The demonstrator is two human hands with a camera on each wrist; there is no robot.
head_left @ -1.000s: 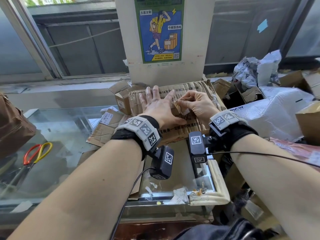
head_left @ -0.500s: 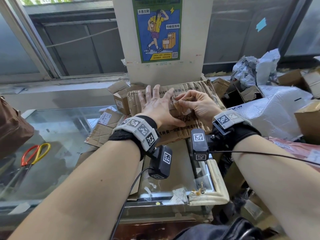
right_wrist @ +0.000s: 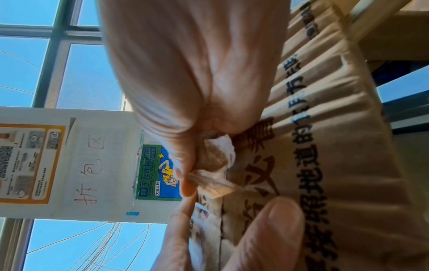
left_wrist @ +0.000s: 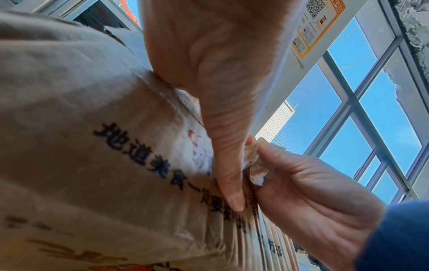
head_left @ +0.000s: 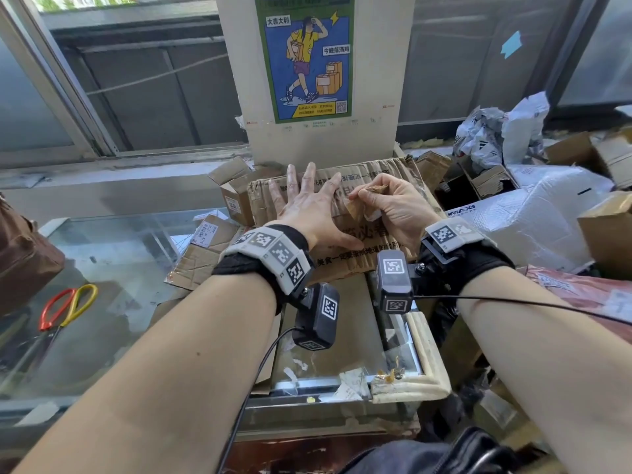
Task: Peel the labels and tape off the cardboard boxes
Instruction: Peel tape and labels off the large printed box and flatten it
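A flattened brown cardboard box (head_left: 359, 258) printed with dark characters lies on the glass counter, leaning toward the white pillar. My left hand (head_left: 309, 205) presses flat on it with fingers spread, thumb (left_wrist: 232, 185) beside the peel line. My right hand (head_left: 386, 206) pinches a crumpled strip of clear tape (right_wrist: 213, 161) with torn brown paper stuck to it, lifted off the box face (right_wrist: 325, 165). The same tape wad (left_wrist: 256, 165) shows between right fingers and left thumb in the left wrist view.
Red and yellow scissors (head_left: 65, 307) lie on the glass counter (head_left: 113, 268) at the left. Smaller cardboard boxes with labels (head_left: 205, 234) sit left of the main box. Grey plastic mailers (head_left: 533, 220) and more boxes pile up on the right. Peeled scraps (head_left: 352, 384) lie near the front edge.
My right hand has pulled the tape strip a little further up and to the right off the box. The left hand stays pressed flat in the same place.
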